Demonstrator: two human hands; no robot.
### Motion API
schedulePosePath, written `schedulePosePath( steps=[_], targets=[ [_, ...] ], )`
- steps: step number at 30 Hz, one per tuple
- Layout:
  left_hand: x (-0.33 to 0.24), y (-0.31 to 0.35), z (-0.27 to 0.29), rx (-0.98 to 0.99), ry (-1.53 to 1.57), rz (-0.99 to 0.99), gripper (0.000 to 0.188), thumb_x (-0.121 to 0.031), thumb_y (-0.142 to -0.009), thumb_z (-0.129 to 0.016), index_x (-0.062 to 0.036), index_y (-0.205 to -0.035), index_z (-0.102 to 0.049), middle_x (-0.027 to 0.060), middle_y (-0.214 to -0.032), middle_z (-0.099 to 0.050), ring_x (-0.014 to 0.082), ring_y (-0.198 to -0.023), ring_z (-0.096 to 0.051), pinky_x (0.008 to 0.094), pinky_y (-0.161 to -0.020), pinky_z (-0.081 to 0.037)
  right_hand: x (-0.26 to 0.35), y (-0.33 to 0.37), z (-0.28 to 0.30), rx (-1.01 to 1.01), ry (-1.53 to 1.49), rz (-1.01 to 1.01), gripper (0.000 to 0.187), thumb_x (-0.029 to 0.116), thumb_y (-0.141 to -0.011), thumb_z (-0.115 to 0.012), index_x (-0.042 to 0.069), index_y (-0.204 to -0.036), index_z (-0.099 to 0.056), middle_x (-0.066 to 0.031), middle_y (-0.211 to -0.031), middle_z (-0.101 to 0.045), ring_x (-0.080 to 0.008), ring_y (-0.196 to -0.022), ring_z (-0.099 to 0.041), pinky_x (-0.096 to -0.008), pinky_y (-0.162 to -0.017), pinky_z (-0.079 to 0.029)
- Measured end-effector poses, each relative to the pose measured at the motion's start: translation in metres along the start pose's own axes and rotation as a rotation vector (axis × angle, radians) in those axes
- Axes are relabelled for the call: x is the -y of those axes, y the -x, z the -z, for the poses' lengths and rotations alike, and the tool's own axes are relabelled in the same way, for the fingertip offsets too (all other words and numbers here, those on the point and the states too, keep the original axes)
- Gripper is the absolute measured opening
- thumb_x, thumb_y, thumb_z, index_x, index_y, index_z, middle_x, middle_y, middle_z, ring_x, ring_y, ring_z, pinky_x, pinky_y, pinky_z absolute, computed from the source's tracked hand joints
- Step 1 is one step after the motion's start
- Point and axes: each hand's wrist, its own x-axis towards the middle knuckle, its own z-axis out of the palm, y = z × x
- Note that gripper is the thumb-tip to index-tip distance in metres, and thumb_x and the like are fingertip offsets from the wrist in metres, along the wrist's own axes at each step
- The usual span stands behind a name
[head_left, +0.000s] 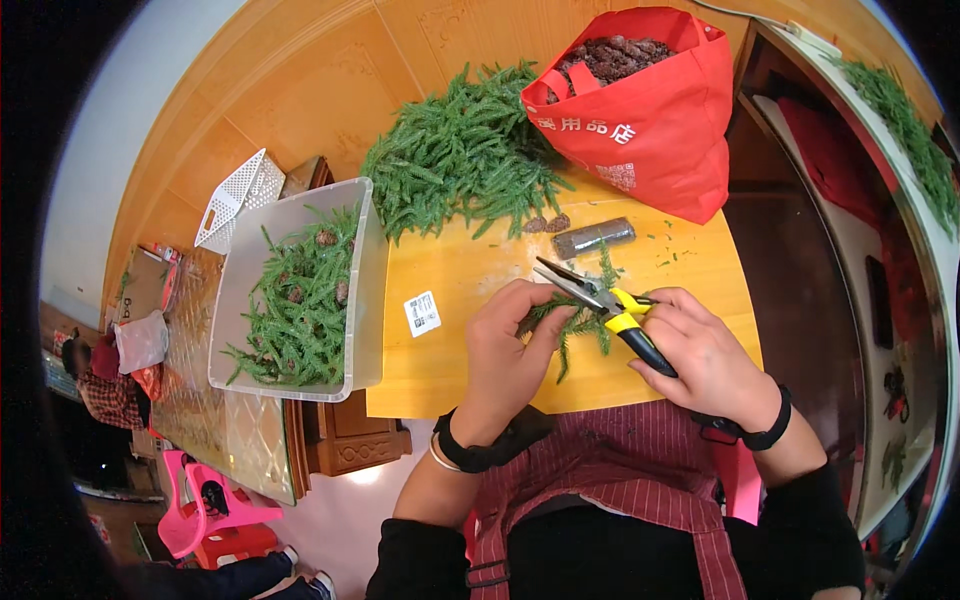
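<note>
My left hand (pixel 503 340) pinches a green artificial pine sprig (pixel 583 322) between thumb and fingers, above the front of the yellow tabletop (pixel 450 370). A brown piece shows beside the fingertips, too covered to make out. In my right hand (pixel 705 350) is a pair of pliers (pixel 648 347) with yellow and black handles. Their jaws point left and lie over the sprig, slightly parted, close to my left fingertips. Just beyond sit a dark bundle in clear wrap (pixel 594 238) and small pine cones (pixel 547 224).
A big heap of green sprigs (pixel 460 150) lies at the back, beside a red bag (pixel 640 130) filled with pine cones (pixel 615 60). On the left stands a clear plastic bin (pixel 365 300) of sprigs with cones. Behind it is a white basket (pixel 240 200). Another person (pixel 110 390) is far left.
</note>
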Motion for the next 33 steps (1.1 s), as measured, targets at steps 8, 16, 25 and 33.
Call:
schedulePosePath(
  steps=[8, 16, 25, 33],
  targets=[
    [0.003, 0.003, 0.001, 0.025, 0.189, 0.152, 0.010, -0.002, -0.077, -0.062, 0.0044, -0.082, -0.057, 0.0068, -0.072, -0.055, 0.0097, -0.054, -0.052, 0.0212, -0.048, -0.041, -0.003, 0.002, -0.002, 0.085, -0.059, -0.031, 0.027, 0.008, -0.070, -0.062, -0.002, -0.091, -0.048, -0.0178, -0.087, -0.052, -0.0372, -0.096, -0.050, -0.0400, -0.082, -0.043],
    [0.001, -0.001, 0.002, 0.085, 0.137, 0.274, 0.010, -0.002, -0.079, -0.061, 0.0047, -0.085, -0.057, 0.0054, -0.070, -0.057, 0.0086, -0.057, -0.056, 0.0204, -0.048, -0.042, -0.012, -0.004, 0.001, 0.206, -0.161, -0.095, 0.022, 0.000, -0.068, -0.053, -0.001, -0.090, -0.046, -0.0195, -0.084, -0.052, -0.0369, -0.082, -0.053, -0.0412, -0.072, -0.045],
    [0.024, 0.000, 0.006, 0.128, 0.271, 0.453, 0.008, -0.006, -0.082, -0.059, 0.0009, -0.086, -0.057, 0.0026, -0.068, -0.059, 0.0054, -0.056, -0.054, 0.0173, -0.047, -0.038, -0.011, -0.009, -0.013, 0.364, -0.194, -0.231, 0.029, 0.023, -0.079, -0.061, 0.000, -0.092, -0.049, -0.0197, -0.079, -0.054, -0.0368, -0.077, -0.054, -0.0413, -0.068, -0.044],
    [0.046, 0.005, 0.022, 0.122, 0.343, 0.527, 0.009, -0.008, -0.084, -0.057, 0.0003, -0.087, -0.058, 0.0015, -0.069, -0.060, 0.0054, -0.059, -0.056, 0.0169, -0.048, -0.038, -0.015, -0.019, -0.034, 0.321, -0.303, -0.321, 0.034, 0.032, -0.082, -0.057, 0.000, -0.090, -0.047, -0.0205, -0.070, -0.055, -0.0401, -0.067, -0.054, -0.0434, -0.061, -0.044]
  ],
)
